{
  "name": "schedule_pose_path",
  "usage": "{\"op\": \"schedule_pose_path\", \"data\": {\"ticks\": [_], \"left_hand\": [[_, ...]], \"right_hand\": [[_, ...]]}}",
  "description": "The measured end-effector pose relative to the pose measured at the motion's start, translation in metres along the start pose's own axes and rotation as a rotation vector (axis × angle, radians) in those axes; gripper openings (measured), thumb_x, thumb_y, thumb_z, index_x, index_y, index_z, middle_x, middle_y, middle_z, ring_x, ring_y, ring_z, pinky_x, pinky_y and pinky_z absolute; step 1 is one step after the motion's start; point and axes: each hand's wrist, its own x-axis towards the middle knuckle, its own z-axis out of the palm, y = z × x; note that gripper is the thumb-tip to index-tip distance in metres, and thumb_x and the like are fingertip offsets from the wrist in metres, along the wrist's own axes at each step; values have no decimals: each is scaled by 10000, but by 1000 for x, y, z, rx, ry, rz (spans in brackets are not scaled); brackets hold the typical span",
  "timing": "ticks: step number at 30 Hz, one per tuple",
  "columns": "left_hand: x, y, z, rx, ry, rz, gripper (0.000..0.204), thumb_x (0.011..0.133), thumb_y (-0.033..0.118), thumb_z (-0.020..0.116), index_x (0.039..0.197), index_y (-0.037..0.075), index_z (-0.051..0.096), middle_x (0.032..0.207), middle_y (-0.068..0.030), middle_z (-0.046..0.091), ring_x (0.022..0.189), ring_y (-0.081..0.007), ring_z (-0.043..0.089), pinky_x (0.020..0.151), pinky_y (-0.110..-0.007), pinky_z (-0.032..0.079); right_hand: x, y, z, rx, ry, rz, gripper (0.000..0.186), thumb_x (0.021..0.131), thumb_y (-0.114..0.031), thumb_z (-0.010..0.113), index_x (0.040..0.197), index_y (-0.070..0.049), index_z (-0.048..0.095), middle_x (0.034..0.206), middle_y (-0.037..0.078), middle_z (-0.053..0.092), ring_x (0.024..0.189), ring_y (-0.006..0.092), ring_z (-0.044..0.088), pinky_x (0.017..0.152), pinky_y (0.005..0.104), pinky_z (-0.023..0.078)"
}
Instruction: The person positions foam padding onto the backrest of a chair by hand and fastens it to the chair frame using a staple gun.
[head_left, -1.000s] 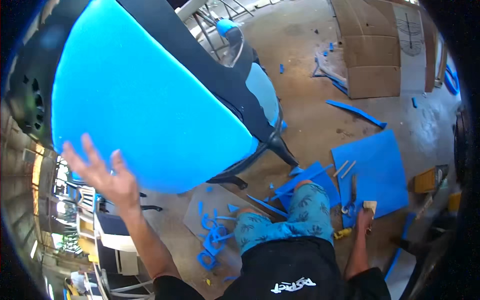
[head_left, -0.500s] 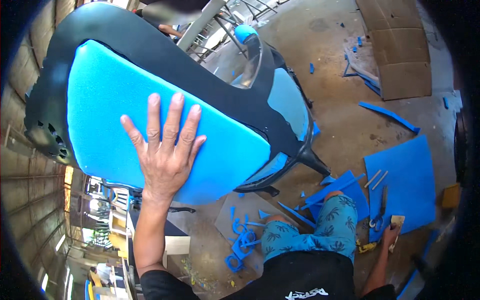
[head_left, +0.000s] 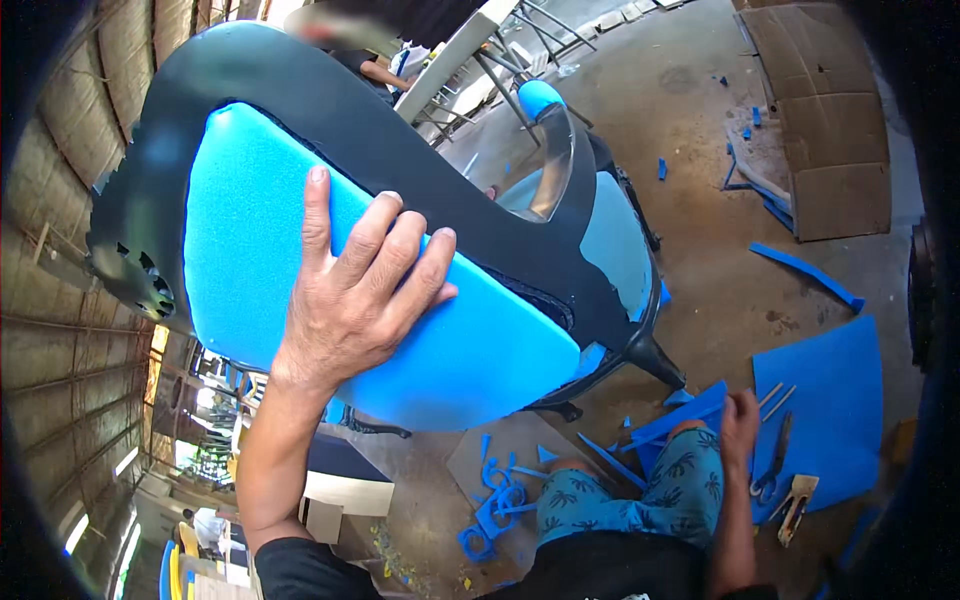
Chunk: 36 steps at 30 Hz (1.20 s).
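Note:
A light-blue foam pad [head_left: 250, 270] lies against the side of a large black curved chair shell [head_left: 410, 165]. A narrow gap shows along part of the pad's upper edge. My left hand [head_left: 365, 280] is on the pad, several fingers curled over that edge and one stretched out along the face. My right hand [head_left: 740, 425] is closed beside my right knee, and whatever it may hold is hidden. Next to it a pair of scissors [head_left: 775, 460] and two thin pale sticks [head_left: 775, 400] lie on a blue sheet [head_left: 825, 400]. A beige, wood-like tool [head_left: 797, 510] rests at the sheet's near edge.
Blue offcuts and rings [head_left: 495, 500] are scattered on the floor by my legs. A flattened cardboard sheet [head_left: 835, 130] lies at the far right, with blue strips [head_left: 810, 275] near it. Behind the chair is a long table [head_left: 460, 50], where another person's arm [head_left: 385, 75] shows.
My left hand has gone from lying spread on the pad to curling over its upper edge. My right hand has let go of the beige tool and moved left. The view has shifted.

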Motion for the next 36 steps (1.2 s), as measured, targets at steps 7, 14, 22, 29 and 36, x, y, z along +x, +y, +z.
{"op": "schedule_pose_path", "data": {"ticks": [7,14,22,29,36], "left_hand": [[3,-4,2,-6,-29,44,327,878,345,663,1106,111,678,1083,-67,575,1136,-250,570,1142,-711,241],[11,-6,14,21,22,50,285,874,357,675,1039,126,699,1055,-61,575,1082,-240,575,1140,-681,277],[17,-2,19,-23,45,84,212,777,267,736,864,94,648,1008,-62,584,1075,-238,578,1132,-656,312],[24,-3,13,-130,-31,85,189,742,206,735,805,63,628,1018,-78,591,1099,-267,576,1115,-646,337],[16,-8,21,-59,37,77,138,771,199,628,853,88,626,1003,-61,597,1094,-253,579,1101,-618,355]], "right_hand": [[32,-252,89,415,-420,-424,171,898,-125,664,1006,6,654,922,138,631,837,249,632,753,337,510],[42,-328,122,548,-561,-444,400,913,-296,695,1181,-6,632,995,170,673,878,261,666,777,368,526],[44,-333,130,508,-586,-300,320,948,-288,655,1048,15,675,852,166,689,768,222,672,689,357,519],[45,-329,139,392,-514,-276,302,911,-303,694,942,-3,720,723,170,677,633,219,657,607,360,504],[46,-342,140,338,-472,-264,351,895,-378,690,888,-30,734,723,202,678,684,365,694,640,430,534]]}}
